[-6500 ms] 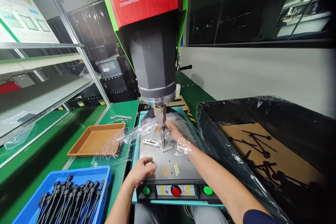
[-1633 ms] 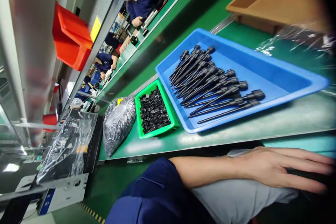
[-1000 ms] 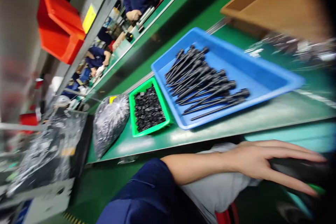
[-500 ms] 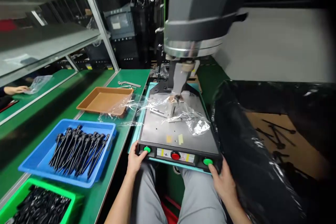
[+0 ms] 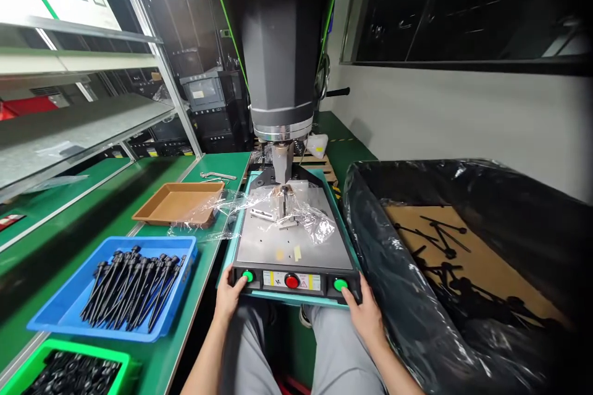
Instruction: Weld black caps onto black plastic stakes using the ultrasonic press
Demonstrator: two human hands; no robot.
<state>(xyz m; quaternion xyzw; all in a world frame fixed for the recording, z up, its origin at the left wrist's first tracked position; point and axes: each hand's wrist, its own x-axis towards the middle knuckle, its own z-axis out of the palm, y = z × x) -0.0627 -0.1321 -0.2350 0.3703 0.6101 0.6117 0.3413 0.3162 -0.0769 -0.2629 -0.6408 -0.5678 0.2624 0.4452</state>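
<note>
Forearms [image 5: 208,349] extend forward, left hand [image 5: 227,299] and right hand [image 5: 368,316] apart, thumbs [image 5: 349,299] inward.

Left of the flat grey metal plate [image 5: 265,253] sits a four-sided blue plastic tray [image 5: 65,313]; right of it, a big black plastic-lined box [image 5: 405,287].

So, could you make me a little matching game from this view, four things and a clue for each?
1. left hand
2. red button
3. blue tray
4. brown tray

A. between the green buttons
B. nearest the wrench
C. at one of the green buttons
D. holding long black rods

Pairs: 1-C, 2-A, 3-D, 4-B.
</note>
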